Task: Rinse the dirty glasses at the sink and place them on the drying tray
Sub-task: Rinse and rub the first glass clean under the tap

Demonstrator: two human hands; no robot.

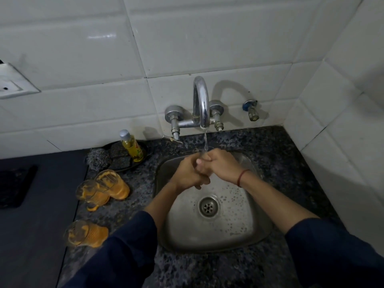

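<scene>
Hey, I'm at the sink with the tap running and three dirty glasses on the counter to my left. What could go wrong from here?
One: your left sleeve is close to the nearest dirty glass, so an elbow could knock it over. Two: the far glass and the middle glass seem to touch; lifting one may jolt the other. Three: your left hand and right hand are wet under the water stream, so a glass could slip.

Back left on the speckled tabletop (280,163), a yellow soap bottle (132,146) stands upright in a shallow black dish (146,151), with dark scrub pads (121,157) tucked right beside it and a steel scourer (97,158) at the dish's left edge. Up on the white tiles (207,38) there's a blue-handled valve (251,110) to the right and a socket plate (14,82) far left, with a black mat (14,186) below.
</scene>
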